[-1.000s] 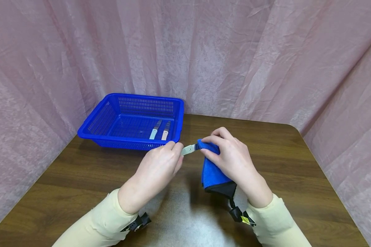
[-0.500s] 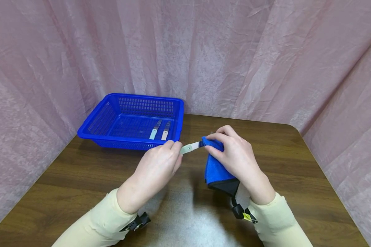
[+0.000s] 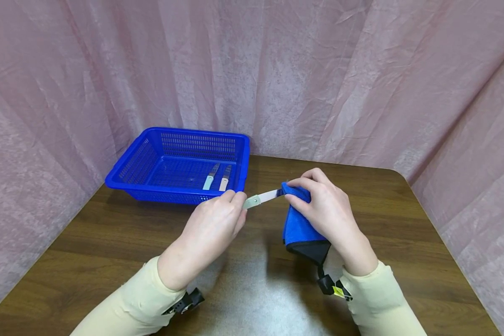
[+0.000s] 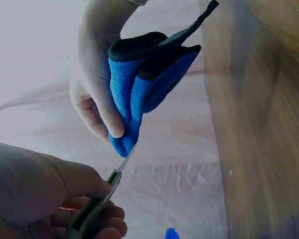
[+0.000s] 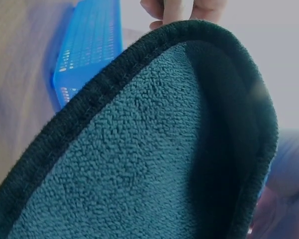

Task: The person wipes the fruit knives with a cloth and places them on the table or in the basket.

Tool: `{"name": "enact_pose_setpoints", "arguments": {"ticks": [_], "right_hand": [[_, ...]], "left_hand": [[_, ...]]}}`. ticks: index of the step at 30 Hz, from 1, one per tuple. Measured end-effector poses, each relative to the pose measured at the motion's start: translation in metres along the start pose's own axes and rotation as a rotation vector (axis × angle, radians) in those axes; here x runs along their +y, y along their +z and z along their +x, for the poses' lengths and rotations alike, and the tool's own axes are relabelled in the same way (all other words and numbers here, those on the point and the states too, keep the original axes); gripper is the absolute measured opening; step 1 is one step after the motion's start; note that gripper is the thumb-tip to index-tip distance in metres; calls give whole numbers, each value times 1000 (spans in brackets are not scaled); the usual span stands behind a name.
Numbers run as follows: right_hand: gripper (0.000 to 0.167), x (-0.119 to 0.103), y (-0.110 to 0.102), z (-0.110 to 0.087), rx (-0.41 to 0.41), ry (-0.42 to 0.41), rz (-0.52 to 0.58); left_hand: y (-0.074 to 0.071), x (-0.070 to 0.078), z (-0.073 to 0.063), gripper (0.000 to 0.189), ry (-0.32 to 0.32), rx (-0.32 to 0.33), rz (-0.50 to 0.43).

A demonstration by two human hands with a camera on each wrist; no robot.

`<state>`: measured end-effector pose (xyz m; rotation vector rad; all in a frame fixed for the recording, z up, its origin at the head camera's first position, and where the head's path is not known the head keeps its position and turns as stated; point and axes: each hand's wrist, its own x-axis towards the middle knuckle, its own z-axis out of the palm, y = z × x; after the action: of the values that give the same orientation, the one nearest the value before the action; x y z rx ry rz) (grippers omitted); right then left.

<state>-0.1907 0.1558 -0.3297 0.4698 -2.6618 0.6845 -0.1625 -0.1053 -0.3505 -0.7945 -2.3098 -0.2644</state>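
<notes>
My left hand (image 3: pixel 213 220) grips a folding knife (image 3: pixel 252 201) by its pale green handle, blade pointing right. In the left wrist view the thumb lies along the slotted handle (image 4: pixel 92 211). My right hand (image 3: pixel 329 212) pinches a folded blue cloth (image 3: pixel 300 226) with black edging, its fingers and thumb at the blade's tip end. That end is hidden in the fold, while the rest of the blade (image 3: pixel 269 195) shows bare. The cloth hangs down over the table below the right hand and fills most of the right wrist view.
A blue plastic basket (image 3: pixel 176 196) stands at the back left, just beyond my left hand. Inside, at its right end, lie a pale blue knife (image 3: pixel 208 181) and a pale pink knife (image 3: pixel 224 183). Pink curtains (image 3: pixel 277 84) hang behind the wooden table (image 3: pixel 386 224).
My right hand has slid right and slightly away with the cloth, along the blade toward its tip. More bare blade shows. My left hand has barely moved.
</notes>
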Motion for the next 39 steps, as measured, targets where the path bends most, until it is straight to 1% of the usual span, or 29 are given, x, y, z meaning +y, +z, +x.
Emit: {"name": "enact_pose_setpoints", "arguments": {"ticks": [18,24,29,39], "right_hand": [[31,6,-3,0,0,49,-11],[30,5,-6,0,17,49,-9],[30,5,-8,-1,27,39,-7],[30,3,-9,-2,29,35,-7]], "left_hand": [[1,-1,-1,25,5,16,9],[2,-2,-1,25,1,11,12],[5,-2,-1,23,-7,18,9],[8,-2,-1,22,-14,13,16]]}}
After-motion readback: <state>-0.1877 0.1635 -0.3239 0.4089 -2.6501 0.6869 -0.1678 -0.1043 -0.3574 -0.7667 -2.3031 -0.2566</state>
